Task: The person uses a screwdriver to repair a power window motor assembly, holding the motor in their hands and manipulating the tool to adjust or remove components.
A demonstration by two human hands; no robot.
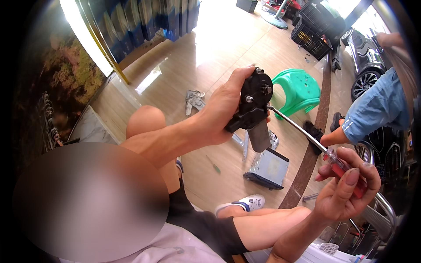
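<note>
My left hand (221, 107) is closed round a small electric motor (256, 97) and holds it up above the floor. The motor has a black round housing with metal studs and a grey metal cylinder pointing down. My right hand (340, 197) grips a screwdriver (298, 126) by its clear red handle. The long shaft slants up to the left, and its tip meets the edge of the black housing. Whether the tip sits in a screw is too small to tell. Some fingers of my left hand are hidden behind the motor.
Beyond the motor stands a green plastic stool (305, 90). A metal box-shaped unit (268, 168), a bracket (194, 101) and a green-handled tool (215, 166) lie on the tiled floor. At right are another person's leg in blue shorts (372, 107), a metal-framed chair (388, 212) and black crates (311, 39).
</note>
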